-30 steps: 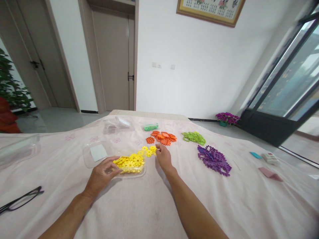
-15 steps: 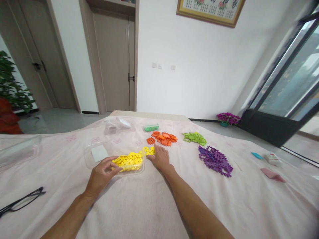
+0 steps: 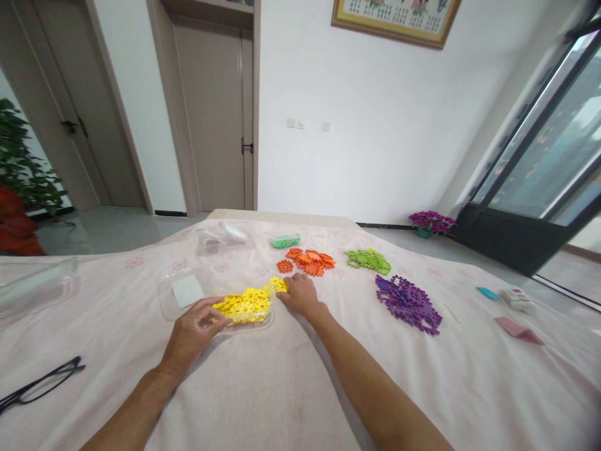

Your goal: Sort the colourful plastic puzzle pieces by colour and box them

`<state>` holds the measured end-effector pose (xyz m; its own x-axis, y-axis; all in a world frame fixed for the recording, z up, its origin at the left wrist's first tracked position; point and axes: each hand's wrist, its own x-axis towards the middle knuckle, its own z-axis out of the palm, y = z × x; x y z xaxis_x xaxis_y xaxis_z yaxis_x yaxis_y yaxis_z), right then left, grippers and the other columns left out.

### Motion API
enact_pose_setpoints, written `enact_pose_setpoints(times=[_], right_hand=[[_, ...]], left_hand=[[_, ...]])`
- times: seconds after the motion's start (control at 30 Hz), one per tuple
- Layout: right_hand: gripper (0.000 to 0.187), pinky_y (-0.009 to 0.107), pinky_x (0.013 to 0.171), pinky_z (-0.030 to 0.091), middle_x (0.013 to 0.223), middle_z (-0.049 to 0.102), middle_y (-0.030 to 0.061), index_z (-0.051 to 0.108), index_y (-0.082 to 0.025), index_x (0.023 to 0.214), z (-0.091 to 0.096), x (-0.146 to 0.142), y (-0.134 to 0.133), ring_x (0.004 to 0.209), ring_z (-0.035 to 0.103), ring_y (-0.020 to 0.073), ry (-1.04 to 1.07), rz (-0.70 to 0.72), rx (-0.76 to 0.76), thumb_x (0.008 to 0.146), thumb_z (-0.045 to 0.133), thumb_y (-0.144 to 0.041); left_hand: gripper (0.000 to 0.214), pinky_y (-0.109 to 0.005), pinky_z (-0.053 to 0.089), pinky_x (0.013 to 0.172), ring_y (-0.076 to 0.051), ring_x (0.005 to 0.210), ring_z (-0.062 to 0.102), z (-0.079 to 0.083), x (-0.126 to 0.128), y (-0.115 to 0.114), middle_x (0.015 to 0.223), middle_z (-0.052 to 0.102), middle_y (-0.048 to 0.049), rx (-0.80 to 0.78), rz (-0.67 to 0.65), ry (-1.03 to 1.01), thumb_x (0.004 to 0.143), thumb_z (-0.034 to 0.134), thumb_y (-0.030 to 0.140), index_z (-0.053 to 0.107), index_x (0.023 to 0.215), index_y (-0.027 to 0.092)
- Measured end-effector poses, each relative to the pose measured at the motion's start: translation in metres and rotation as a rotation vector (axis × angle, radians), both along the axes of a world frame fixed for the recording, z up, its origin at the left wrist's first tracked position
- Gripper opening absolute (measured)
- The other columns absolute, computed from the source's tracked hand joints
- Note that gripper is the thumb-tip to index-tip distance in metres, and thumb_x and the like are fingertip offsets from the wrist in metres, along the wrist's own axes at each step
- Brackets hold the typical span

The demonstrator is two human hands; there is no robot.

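Note:
A clear plastic box [image 3: 257, 323] full of yellow notched plastic pieces [image 3: 246, 303] stands in the middle of the cloth. My left hand [image 3: 200, 322] grips its left side between thumb and fingers. Just beyond the box's right end, my right hand [image 3: 300, 293] is closed over a few loose yellow pieces [image 3: 280, 285] that lie against the box; its fingertips are partly hidden. Behind that hand is a pile of orange toothed pieces [image 3: 310, 260].
Lime-green pieces [image 3: 367, 259] and purple pieces [image 3: 409, 303] lie in piles to the right. A small box of green pieces [image 3: 286, 241], clear lids [image 3: 162, 291], glasses [image 3: 40, 382], a pink cloth [image 3: 519, 330] and a white object [image 3: 518, 300] are also on the pale tablecloth [image 3: 263, 388].
My right hand has drawn slightly left and closer round the loose yellow pieces, covering more of them. My left hand stays on the box.

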<state>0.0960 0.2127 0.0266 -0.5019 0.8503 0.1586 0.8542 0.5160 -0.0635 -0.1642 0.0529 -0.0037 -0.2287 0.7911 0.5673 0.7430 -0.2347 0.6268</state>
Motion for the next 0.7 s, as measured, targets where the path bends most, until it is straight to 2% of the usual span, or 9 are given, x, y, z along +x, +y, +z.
enact_pose_setpoints(times=[0.17,0.3,0.4,0.6,0.7], right_hand=[[0.043,0.040,0.090,0.046,0.117,0.066,0.0187,0.067,-0.013,0.120,0.003,-0.008,-0.005,0.110,0.059,0.0317,-0.104,0.026,0.037,0.096,0.056,-0.047],[0.031,0.040,0.086,0.047,0.111,0.067,0.0204,0.066,-0.011,0.117,-0.006,-0.015,-0.010,0.104,0.061,0.0309,-0.108,0.057,0.074,0.100,0.048,-0.030],[0.030,0.039,0.083,0.048,0.109,0.067,0.0201,0.064,-0.011,0.118,-0.012,-0.015,-0.007,0.100,0.063,0.0292,-0.081,0.033,0.068,0.101,0.041,-0.019],[0.026,0.035,0.086,0.046,0.113,0.069,0.0159,0.062,-0.017,0.118,-0.017,-0.004,0.001,0.104,0.064,0.0252,-0.014,-0.063,0.041,0.102,0.042,-0.017],[0.028,0.032,0.084,0.044,0.109,0.073,0.0117,0.061,-0.021,0.122,-0.016,0.003,0.002,0.101,0.067,0.0222,0.104,-0.166,0.004,0.106,0.037,-0.025]], left_hand=[[0.037,-0.040,0.057,0.098,-0.026,0.102,0.073,0.001,0.000,0.000,0.111,0.077,-0.0097,-0.003,-0.004,0.000,0.079,0.072,0.057,0.074,0.067,0.023],[0.036,-0.040,0.058,0.096,-0.026,0.102,0.073,0.000,0.001,0.000,0.111,0.077,-0.0095,0.002,-0.015,-0.008,0.079,0.072,0.057,0.074,0.068,0.023],[0.035,-0.038,0.060,0.093,-0.026,0.102,0.073,-0.001,0.000,0.001,0.111,0.077,-0.0093,0.013,-0.020,-0.013,0.080,0.072,0.056,0.074,0.068,0.023],[0.032,-0.039,0.059,0.094,-0.026,0.105,0.073,-0.004,-0.002,0.003,0.112,0.077,-0.0096,-0.003,-0.024,-0.008,0.080,0.073,0.053,0.074,0.069,0.023],[0.030,-0.039,0.058,0.095,-0.026,0.106,0.072,-0.005,-0.003,0.003,0.112,0.077,-0.0090,-0.004,-0.031,-0.011,0.080,0.073,0.051,0.074,0.070,0.024]])
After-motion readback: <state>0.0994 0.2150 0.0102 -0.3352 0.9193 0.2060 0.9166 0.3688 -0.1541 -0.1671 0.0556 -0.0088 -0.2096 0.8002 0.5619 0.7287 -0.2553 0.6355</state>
